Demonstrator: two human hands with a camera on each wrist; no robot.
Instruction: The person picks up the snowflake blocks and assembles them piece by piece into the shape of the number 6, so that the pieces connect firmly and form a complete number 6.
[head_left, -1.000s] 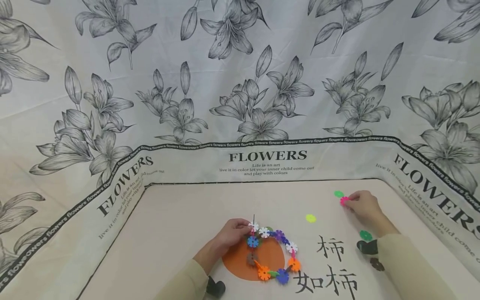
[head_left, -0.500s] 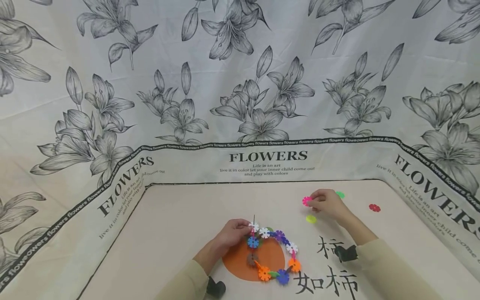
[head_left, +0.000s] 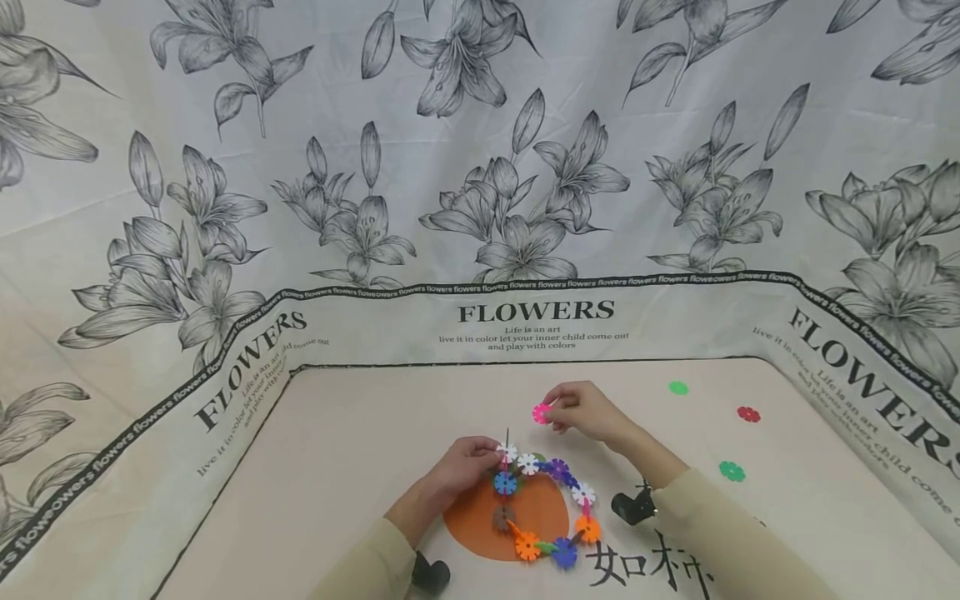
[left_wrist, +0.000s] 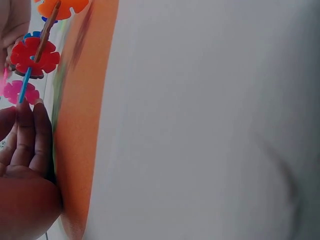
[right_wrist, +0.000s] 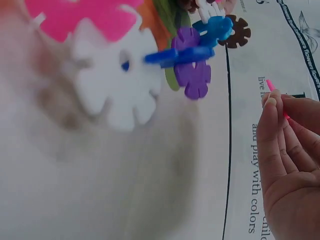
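Note:
My left hand (head_left: 459, 468) pinches one end of a chain of notched plastic snowflake discs (head_left: 566, 552), close to a white disc (head_left: 507, 452). The chain curves in an open-looking ring of white, purple, orange, blue and brown discs. In the left wrist view, the fingertips are at a pink disc (left_wrist: 22, 92) and a blue disc seen edge-on, below a red one (left_wrist: 35, 57). My right hand (head_left: 588, 412) pinches a loose pink snowflake disc (head_left: 542, 413) above and right of the left hand, apart from the chain. In the right wrist view that disc (right_wrist: 270, 85) shows only its edge.
Loose discs lie at the right: light green (head_left: 678, 388), red (head_left: 748, 414) and green (head_left: 732, 472). The pale mat (head_left: 360, 408) bears a printed orange circle (head_left: 468, 525) and black characters (head_left: 618, 564). Flower-print cloth (head_left: 536, 325) rises behind and at both sides.
My right hand has carried the pink disc leftward, from beside the light green disc toward the chain. The red disc is uncovered; the yellow one is now hidden. My left hand has stayed put.

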